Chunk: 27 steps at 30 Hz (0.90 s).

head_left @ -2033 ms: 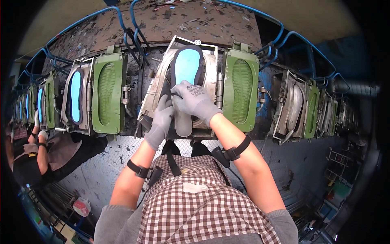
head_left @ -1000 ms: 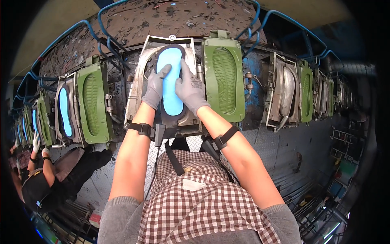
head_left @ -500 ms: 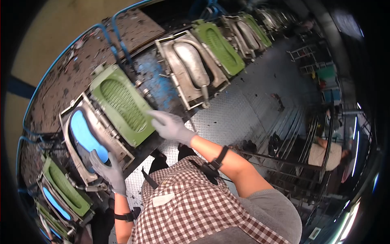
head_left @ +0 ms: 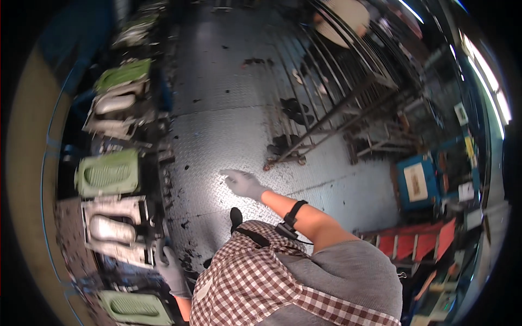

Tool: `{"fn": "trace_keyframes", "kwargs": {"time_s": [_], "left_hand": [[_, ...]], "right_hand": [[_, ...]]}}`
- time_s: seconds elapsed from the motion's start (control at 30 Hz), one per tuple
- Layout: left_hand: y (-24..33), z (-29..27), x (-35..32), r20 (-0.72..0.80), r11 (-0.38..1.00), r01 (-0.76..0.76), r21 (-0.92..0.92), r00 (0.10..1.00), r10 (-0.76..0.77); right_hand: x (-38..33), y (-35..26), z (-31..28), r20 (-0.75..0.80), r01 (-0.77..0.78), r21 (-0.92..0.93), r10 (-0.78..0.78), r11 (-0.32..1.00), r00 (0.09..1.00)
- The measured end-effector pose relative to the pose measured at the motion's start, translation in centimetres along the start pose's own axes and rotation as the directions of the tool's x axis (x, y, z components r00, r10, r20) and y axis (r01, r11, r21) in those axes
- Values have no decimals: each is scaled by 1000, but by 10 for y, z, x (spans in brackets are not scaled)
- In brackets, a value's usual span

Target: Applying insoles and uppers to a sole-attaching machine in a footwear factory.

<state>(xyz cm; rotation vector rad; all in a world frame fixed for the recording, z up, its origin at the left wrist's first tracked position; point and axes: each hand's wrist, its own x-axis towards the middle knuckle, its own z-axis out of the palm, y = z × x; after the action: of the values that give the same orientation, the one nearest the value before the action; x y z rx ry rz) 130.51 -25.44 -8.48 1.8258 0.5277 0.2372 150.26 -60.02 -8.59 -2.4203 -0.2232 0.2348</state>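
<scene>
My left hand [head_left: 171, 270], in a grey glove, is beside the front edge of a metal sole mould [head_left: 115, 229] on the left. Its fingers point forward, slightly apart, and nothing shows in them. Inside that mould lies a bare silvery foot-shaped form. Over the metal floor hangs my right hand [head_left: 243, 185], also gloved, with fingers stretched out and nothing held. A green mould lid [head_left: 109, 173] with a ribbed sole hollow stands open beyond the metal mould. A second green lid [head_left: 136, 308] lies nearer, below my left hand.
Further moulds [head_left: 114, 106] line the left side. A dark metal rack [head_left: 337, 117] with black shoes at its foot stands ahead to the right. A blue machine or cabinet [head_left: 416, 183] and a red slatted frame [head_left: 416, 243] are at the right. Another person [head_left: 345, 22] is beyond the rack.
My view and body have turned to the right along the mould row. Both hands have come away from the mould with the blue insole, which has left the view.
</scene>
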Motion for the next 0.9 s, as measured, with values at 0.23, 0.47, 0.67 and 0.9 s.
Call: {"fn": "trace_keyframes", "kwargs": {"time_s": [0.23, 0.47, 0.67, 0.9], "left_hand": [[97, 159, 97, 405, 996, -83, -30, 910, 88], [169, 287, 173, 641, 948, -311, 69, 742, 197], [231, 380, 229, 785, 906, -406, 122, 598, 162], [259, 474, 338, 864, 855, -517, 38, 447, 231]], "right_hand": [[17, 136, -239, -885, -147, -129, -47, 981, 464], [39, 103, -490, -896, -473, -430, -429, 769, 118], [93, 132, -573, -910, -545, -413, -305, 730, 280], [110, 176, -601, -938, -558, -339, -224, 757, 266]]}}
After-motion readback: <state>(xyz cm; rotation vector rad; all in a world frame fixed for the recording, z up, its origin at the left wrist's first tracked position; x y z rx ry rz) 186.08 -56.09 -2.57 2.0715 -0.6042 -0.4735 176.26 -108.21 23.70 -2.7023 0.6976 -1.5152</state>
